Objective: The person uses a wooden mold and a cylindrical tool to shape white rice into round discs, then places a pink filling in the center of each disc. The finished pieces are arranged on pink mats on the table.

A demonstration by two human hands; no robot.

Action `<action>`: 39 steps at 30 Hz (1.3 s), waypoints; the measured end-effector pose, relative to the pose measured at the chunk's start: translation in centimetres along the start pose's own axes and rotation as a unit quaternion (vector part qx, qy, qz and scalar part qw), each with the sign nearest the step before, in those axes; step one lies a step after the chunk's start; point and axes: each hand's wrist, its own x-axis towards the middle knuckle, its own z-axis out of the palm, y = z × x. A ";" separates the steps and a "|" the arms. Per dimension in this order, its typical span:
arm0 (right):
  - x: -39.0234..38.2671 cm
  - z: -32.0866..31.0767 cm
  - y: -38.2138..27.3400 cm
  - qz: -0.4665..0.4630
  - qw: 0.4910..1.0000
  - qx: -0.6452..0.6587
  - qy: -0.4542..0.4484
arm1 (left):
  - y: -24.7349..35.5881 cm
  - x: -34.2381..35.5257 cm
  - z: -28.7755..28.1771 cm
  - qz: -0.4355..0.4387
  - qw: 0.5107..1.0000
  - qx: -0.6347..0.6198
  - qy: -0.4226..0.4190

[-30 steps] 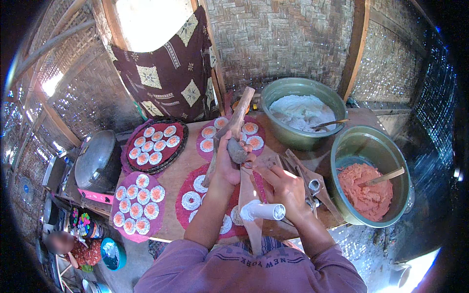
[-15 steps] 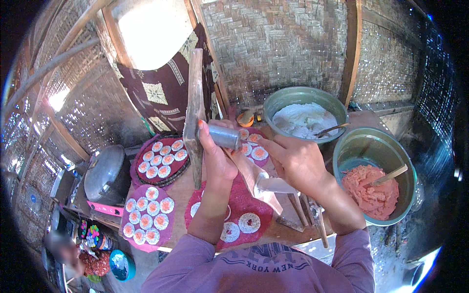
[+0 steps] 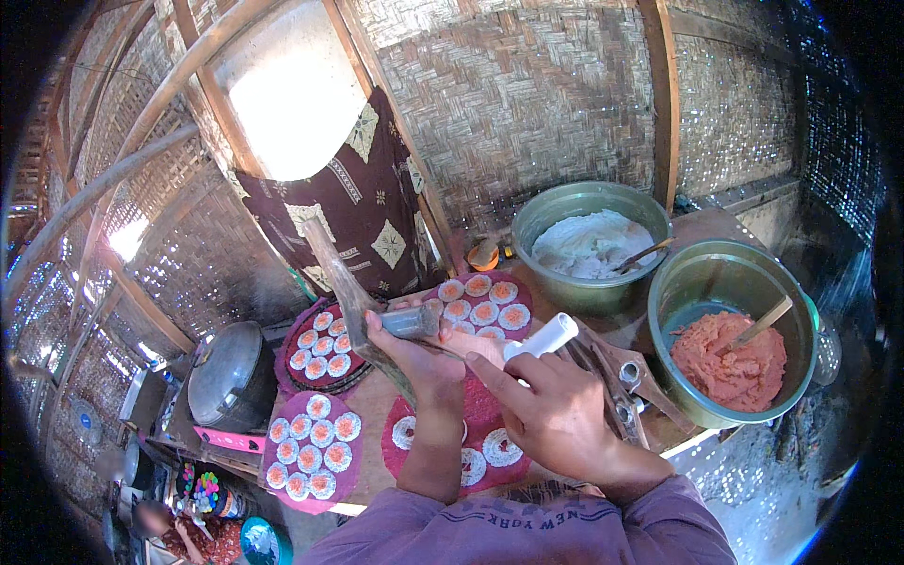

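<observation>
My left hand [image 3: 424, 363] is wrapped round a wooden hand press piece, a rough wooden bar [image 3: 346, 287] with a grey metal cylinder [image 3: 411, 322] sticking out to the right. My right hand [image 3: 560, 410] is at the cylinder's right, its fingers pinched by the cylinder's end; what they hold is too thin to make out. Behind the right fingers, a pale wooden piece with a white pipe [image 3: 543, 337] shows, partly hidden. Below the hands, white rings of dough [image 3: 504, 446] lie on a pink sheet.
Green tubs of white dough [image 3: 593, 243] and orange-pink paste [image 3: 725, 353], each with a stick, stand at right. Wooden tools [image 3: 629, 377] lie beside them. Sheets of orange-topped rounds [image 3: 310, 445] lie around. A lidded pot [image 3: 226, 377] and a person [image 3: 188, 532] are at left.
The view has shifted. Both hands and the press piece have come lower, and the bar leans more to the left. The white pipe now points up and right beyond my right hand.
</observation>
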 end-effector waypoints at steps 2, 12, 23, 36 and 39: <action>0.0 0.8 0.1 0.020 1.000 -0.022 -0.010 | -0.1 -0.1 -0.6 -0.012 1.000 0.001 0.005; 0.3 3.4 1.5 0.008 0.999 -0.035 0.003 | 0.0 -0.6 -1.9 -0.055 0.998 -0.019 0.010; 0.4 4.0 1.7 0.013 1.000 -0.015 0.004 | 0.1 -0.2 -2.7 -0.075 0.997 -0.024 -0.019; 1.1 4.3 2.6 -0.063 0.995 -0.071 0.000 | 0.3 -0.2 -2.3 -0.086 0.996 -0.011 -0.002; 1.0 4.7 3.6 -0.050 0.998 -0.022 -0.043 | 0.3 -0.2 -2.4 -0.047 0.999 0.008 -0.004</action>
